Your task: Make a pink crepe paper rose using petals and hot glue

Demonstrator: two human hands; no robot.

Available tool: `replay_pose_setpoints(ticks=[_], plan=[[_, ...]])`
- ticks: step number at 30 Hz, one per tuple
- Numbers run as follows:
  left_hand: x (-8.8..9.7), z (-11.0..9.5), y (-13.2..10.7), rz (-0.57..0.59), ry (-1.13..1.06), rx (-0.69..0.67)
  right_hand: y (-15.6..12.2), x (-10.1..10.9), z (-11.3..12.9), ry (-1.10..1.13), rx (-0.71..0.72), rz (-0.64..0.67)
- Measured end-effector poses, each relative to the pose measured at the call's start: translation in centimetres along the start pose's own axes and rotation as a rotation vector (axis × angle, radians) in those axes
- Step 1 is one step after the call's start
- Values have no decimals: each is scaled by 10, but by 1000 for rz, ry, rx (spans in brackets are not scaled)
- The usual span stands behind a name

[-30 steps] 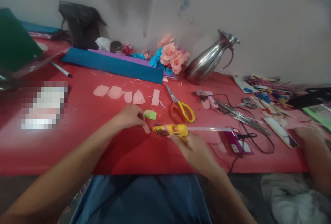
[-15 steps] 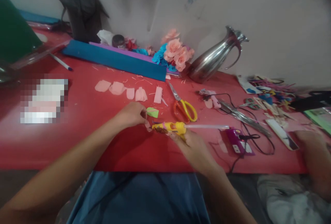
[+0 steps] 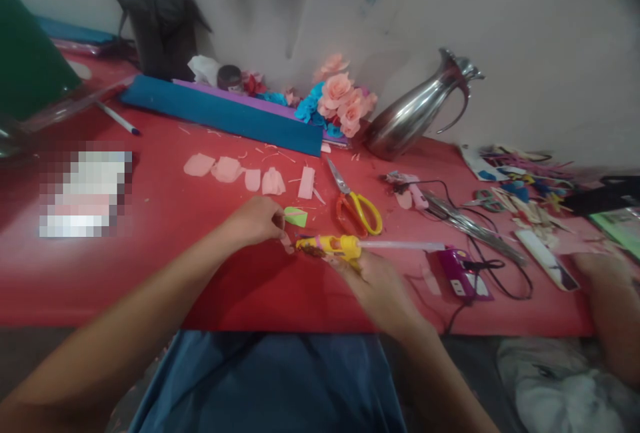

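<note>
My right hand [image 3: 377, 283] grips a yellow glue gun [image 3: 333, 246] with a clear glue stick jutting out of its back to the right; its nozzle points left. My left hand [image 3: 255, 221] is closed in a pinch on a small pink paper piece [image 3: 285, 242] held right at the nozzle tip. A small green paper piece [image 3: 296, 217] lies just beyond my left fingers on the red table [image 3: 165, 273].
Several pink paper petals [image 3: 250, 176] lie further back, yellow-handled scissors [image 3: 359, 209] right of them. Blue and purple paper rolls [image 3: 220, 113], paper roses [image 3: 340, 99] and a steel jug [image 3: 420, 109] stand near the wall. Wires, a purple plug [image 3: 455, 273], another person's arm [image 3: 610, 306] right.
Over the last second my left hand drew the pink piece closer to the glue gun nozzle. The view shifted slightly; both hands have held nearly still for the last half second.
</note>
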State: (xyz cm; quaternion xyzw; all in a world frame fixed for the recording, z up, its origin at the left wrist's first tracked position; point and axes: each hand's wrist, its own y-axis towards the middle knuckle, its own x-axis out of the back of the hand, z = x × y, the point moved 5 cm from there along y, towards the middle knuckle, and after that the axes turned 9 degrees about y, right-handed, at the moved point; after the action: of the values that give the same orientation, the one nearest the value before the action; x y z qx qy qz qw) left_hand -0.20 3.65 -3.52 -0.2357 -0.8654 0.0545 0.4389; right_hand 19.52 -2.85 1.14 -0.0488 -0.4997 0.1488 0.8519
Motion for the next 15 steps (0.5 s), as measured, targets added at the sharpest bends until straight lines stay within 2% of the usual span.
replay_pose_setpoints(ticks=[11,15], plan=[[1,-3,-2,13,-27,5,-1,3,3,35,30,-9],[2,-2,-2,-5,-20,6,-1,1,4,-15,38,3]])
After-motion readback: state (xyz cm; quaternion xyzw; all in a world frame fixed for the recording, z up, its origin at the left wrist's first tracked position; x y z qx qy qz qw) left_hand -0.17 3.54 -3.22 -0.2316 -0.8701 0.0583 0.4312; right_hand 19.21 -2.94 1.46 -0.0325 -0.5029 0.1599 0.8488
